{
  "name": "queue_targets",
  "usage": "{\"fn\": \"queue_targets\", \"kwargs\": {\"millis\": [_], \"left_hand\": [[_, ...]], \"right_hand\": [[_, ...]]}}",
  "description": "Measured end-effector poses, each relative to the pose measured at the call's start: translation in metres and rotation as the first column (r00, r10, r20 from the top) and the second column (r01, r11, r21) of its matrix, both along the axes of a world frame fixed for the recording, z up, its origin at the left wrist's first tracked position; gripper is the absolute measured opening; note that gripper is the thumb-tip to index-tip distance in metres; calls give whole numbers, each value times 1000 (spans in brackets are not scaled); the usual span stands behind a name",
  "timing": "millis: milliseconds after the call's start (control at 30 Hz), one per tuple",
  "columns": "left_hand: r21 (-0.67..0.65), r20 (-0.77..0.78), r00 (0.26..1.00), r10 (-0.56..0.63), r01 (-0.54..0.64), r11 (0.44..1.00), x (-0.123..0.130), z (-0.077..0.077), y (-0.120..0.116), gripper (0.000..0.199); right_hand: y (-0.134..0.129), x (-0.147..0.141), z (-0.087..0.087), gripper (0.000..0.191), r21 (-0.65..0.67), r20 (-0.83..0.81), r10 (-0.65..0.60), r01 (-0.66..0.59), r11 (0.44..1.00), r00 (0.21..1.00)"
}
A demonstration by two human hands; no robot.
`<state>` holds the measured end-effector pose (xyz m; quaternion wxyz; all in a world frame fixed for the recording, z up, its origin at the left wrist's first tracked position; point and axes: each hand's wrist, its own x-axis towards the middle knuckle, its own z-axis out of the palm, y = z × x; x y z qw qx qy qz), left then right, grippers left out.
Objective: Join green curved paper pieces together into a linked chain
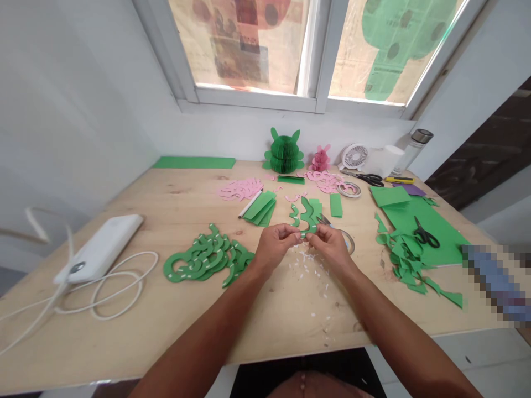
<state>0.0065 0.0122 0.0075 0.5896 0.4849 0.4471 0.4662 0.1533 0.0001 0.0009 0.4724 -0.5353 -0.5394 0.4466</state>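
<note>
Both my left hand and my right hand pinch a curved, scalloped green paper cutout at its near end, above the middle of the table. Small white strips show on the cutout. Beside it, just past my left fingers, lies another wavy green paper piece. A heap of similar green paper cutouts with white strips sits left of my left forearm. Near my right hand are a roll of tape, partly covered by the hand, and scissors, also partly hidden. White paper scraps are scattered below my hands.
At the back stand a green paper honeycomb figure, a pink one, a small fan and a bottle. Black scissors lie on green sheets at right. A white power bank with a looped cable is at left.
</note>
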Motion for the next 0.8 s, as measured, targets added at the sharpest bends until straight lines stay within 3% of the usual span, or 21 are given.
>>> {"fn": "queue_targets", "kwargs": {"millis": [133,267,567,800], "left_hand": [[258,-200,970,137,-83,962,0,1,-2,9],[474,-351,907,232,-41,879,1,0,-5,4],[543,-454,844,287,6,840,0,-9,-2,2],[541,-466,834,295,5,841,-1,-8,-1,5]], "right_hand": [[2,0,-2,19,22,-2,-48,48,999,999],[2,0,-4,21,48,7,-81,81,996,997],[0,-3,-8,25,144,114,-97,80,986,989],[0,-4,-8,21,118,116,-69,55,991,991]]}}
